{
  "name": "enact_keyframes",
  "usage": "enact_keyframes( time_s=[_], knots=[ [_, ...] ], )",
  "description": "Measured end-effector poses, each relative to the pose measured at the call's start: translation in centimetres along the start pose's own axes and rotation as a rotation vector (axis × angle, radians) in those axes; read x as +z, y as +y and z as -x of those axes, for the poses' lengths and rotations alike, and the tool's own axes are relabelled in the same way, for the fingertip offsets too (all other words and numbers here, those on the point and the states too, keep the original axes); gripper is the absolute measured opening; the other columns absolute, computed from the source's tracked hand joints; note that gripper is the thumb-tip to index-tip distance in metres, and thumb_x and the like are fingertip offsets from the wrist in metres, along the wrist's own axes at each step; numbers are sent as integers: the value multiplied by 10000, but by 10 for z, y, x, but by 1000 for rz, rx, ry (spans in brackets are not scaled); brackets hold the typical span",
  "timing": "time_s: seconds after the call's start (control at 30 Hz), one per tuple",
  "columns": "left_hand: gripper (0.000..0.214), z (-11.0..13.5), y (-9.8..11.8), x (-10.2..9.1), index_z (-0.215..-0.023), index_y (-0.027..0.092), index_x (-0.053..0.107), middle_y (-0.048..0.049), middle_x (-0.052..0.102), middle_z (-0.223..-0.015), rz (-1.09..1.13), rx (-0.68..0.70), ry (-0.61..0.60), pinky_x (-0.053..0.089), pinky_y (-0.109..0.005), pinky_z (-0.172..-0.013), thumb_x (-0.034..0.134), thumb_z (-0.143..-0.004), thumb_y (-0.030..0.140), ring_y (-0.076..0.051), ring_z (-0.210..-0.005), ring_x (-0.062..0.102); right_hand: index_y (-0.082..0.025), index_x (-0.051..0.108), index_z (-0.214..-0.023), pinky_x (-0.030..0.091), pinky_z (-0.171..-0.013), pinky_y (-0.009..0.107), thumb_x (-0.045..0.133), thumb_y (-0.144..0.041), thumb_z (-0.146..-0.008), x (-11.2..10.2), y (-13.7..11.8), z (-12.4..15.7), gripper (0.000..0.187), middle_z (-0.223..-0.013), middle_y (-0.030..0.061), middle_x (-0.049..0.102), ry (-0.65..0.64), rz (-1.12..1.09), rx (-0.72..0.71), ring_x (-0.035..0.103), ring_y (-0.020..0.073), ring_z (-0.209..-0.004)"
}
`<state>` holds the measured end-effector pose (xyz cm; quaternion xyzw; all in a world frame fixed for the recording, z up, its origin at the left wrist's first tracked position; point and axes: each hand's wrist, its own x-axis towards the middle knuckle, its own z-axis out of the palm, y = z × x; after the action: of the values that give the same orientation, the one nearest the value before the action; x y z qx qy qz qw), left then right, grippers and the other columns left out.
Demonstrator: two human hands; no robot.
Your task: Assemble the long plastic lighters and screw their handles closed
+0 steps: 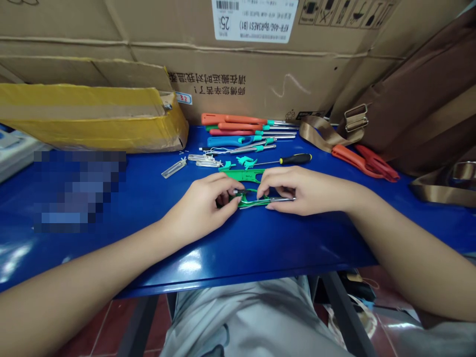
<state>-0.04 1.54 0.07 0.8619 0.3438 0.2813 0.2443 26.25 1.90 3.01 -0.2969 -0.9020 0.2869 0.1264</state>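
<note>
While left fingers (230, 185) pinch black piece (241, 192), right fingers (267, 180) hold metal tube (283, 199) — pointing rightward.

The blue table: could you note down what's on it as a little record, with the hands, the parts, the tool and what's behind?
Surface: blue table
Left hand: pinches a small black part
Right hand: at a silver rod; exact grip partly hidden
Between hands: green shell
Loose parts: clear pieces, teal pieces
Tool: screwdriver, black and yellow handle
Farther back: orange, red and blue handles
Behind: cardboard, printing upside down
</note>
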Motion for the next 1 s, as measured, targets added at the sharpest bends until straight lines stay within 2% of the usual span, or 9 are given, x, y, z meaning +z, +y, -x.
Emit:
enact_keyframes(
  time_s=[0.37, 0.53, 0.73, 0.9, 1.0],
  knots=[
    [180, 0, -3, 0, -1028, 124, 748, -37, 651, -921, -9, 21, -4, 506, -219, -614, 622, -906, 162, -74, -619, 588, -174, 689, -1089, 447, -710, 234, 653, -77, -873, 6, -6, -3, 240, -982, 20, 642, -1, 31, 22, 568, 119, -790],
    [181, 0, -3, -2, -1007, 118, 761, -34, 655, -898, -28, 29, -1, 504, -213, -610, 625, -889, 137, -72, -616, 592, -165, 706, -1007, 436, -714, 234, 637, -70, -890, 4, -8, -4, 166, -951, 16, 620, -23, 57, 0, 560, 110, -773],
    [188, -1, -1, -6, -984, 119, 773, -21, 650, -811, -60, 57, 19, 506, -221, -607, 633, -859, 113, -94, -633, 599, -161, 711, -920, 418, -669, 234, 665, -195, -932, 2, -11, -3, 58, -924, 14, 612, -41, 61, -1, 531, 96, -708],
    [185, 0, 0, -7, -998, 116, 779, -39, 682, -847, -116, 60, 5, 520, -233, -620, 644, -873, 139, -102, -634, 614, -157, 728, -930, 423, -674, 234, 643, -224, -951, 5, -12, -5, 110, -923, 22, 641, -13, 53, 6, 551, 99, -719],
    [197, 0, 0, -8, -1021, 120, 786, -54, 711, -886, -161, 82, -24, 539, -250, -666, 639, -895, 151, -131, -702, 657, -160, 727, -968, 431, -690, 233, 623, -174, -942, 10, -10, -7, 109, -914, 23, 669, 62, 56, 12, 581, 109, -752]
  ],
)
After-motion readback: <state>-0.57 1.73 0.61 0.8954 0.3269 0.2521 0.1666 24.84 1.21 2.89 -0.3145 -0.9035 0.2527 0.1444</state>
